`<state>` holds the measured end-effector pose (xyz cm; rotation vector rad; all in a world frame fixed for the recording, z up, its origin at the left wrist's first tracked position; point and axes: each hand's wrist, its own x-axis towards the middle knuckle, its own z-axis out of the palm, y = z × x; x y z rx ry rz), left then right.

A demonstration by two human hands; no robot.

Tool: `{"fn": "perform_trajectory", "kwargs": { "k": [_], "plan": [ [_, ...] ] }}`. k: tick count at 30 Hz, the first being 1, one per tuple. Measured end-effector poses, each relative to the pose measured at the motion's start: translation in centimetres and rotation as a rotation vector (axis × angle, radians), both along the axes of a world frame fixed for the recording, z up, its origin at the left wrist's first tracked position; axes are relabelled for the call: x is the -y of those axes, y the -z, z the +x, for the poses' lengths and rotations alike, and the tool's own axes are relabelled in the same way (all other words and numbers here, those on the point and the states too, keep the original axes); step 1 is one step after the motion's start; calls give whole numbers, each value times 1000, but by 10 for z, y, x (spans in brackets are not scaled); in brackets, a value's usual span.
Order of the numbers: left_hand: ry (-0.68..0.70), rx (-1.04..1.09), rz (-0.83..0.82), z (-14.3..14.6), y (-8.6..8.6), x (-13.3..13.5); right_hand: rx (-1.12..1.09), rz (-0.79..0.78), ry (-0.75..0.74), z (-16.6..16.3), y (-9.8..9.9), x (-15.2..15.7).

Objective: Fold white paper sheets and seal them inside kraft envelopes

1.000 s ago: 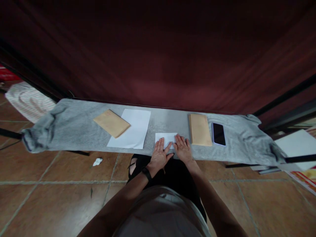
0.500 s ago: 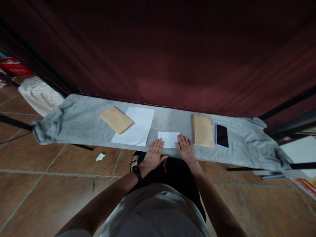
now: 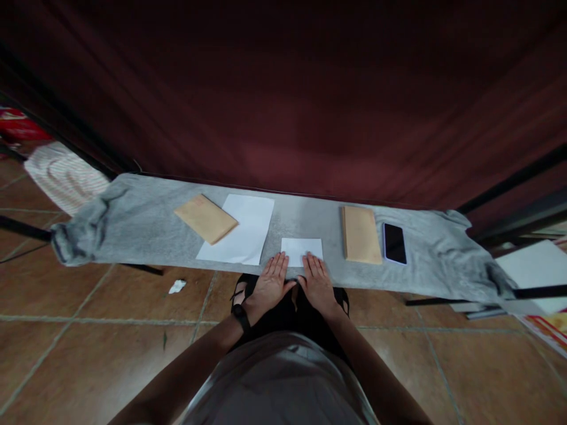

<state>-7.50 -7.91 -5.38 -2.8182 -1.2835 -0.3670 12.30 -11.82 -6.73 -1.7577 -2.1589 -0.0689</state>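
A small folded white paper (image 3: 302,249) lies on the grey cloth (image 3: 146,236) that covers a narrow bench. My left hand (image 3: 271,281) lies flat at the near edge, fingers stretched out, just left of the paper's near corner. My right hand (image 3: 315,280) lies flat too, its fingertips on the paper's near edge. Neither hand holds anything. A dark watch sits on my left wrist.
Left of the paper lies a larger white sheet (image 3: 245,232) with a brown envelope (image 3: 206,218) overlapping it. To the right are another brown envelope (image 3: 360,234) and a black phone (image 3: 394,242). A dark red curtain hangs behind; tiled floor lies below, with a paper scrap (image 3: 177,287).
My right hand has slid left along the paper's near edge, closer to my left hand. Both hands have drawn back a little toward me. The view has shifted slightly.
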Motion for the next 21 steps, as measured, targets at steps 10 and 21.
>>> {"fn": "perform_trajectory", "kwargs": {
  "k": [10,21],
  "plan": [
    [-106,88,5,-35,-33,-10,-3,20,69,-1,-3,-5],
    [-746,56,-71,-151,-45,-104,24,47,77,-4,2,-4]
  ]
}}
